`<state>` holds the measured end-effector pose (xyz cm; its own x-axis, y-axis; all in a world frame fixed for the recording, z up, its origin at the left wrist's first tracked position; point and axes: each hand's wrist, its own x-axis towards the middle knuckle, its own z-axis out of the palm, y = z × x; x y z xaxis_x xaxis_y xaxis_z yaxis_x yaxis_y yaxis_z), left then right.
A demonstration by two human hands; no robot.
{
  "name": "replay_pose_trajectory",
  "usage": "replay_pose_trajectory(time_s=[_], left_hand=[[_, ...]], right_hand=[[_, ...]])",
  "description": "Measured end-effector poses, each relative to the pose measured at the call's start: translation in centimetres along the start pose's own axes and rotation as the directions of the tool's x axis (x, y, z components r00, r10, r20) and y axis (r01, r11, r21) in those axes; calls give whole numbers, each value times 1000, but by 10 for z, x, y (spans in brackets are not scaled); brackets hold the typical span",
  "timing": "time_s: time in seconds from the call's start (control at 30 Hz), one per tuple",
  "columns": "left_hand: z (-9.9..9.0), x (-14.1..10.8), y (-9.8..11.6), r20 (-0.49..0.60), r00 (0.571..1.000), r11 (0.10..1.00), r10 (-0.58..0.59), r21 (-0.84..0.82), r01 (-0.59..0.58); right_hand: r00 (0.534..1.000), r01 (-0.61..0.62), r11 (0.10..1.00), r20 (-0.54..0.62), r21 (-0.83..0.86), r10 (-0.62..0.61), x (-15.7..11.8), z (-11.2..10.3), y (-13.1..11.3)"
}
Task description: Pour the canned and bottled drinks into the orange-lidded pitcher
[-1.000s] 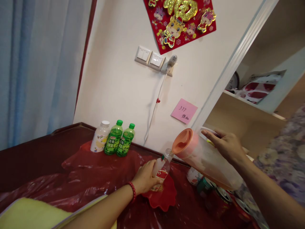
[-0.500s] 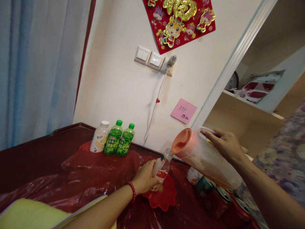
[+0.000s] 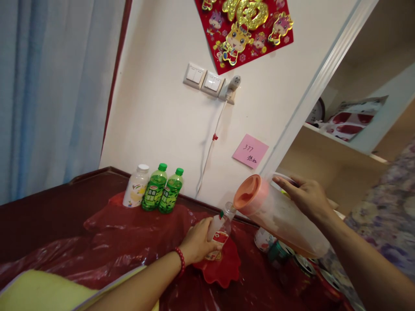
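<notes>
My left hand [image 3: 200,242] is wrapped round a clear bottle [image 3: 223,231] with a red and white label. The bottle stands in a red scalloped dish [image 3: 223,272]. By its handle, my right hand [image 3: 308,196] grips a translucent pitcher [image 3: 285,220] with an orange lid. The pitcher is tipped to the left, its spout at the bottle's mouth. Brownish liquid lies along the pitcher's lower side. Whether liquid is flowing into the bottle is hard to make out.
Two green tea bottles [image 3: 162,190] and a white bottle [image 3: 136,185] stand at the back left on red plastic sheeting [image 3: 123,242]. Several drink cans [image 3: 301,268] stand below the pitcher. A yellow cloth [image 3: 39,289] lies front left. A white cord [image 3: 207,160] hangs down the wall.
</notes>
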<state>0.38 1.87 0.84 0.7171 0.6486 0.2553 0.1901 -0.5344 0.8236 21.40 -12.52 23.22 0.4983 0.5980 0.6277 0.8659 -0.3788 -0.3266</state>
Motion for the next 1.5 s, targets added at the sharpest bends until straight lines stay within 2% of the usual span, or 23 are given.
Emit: replay_pose_trajectory(time_s=[0.83,1.5], left_hand=[[4,0,-5,-5,1000,1000,15,-11,-15],[1,0,-1,0,1000,1000,-2,3,2]], right_hand=[[1000,2,1000,2,-9,-2,1,1,-3],[1000,24,1000,-1,-11,-24,1,0,-4]])
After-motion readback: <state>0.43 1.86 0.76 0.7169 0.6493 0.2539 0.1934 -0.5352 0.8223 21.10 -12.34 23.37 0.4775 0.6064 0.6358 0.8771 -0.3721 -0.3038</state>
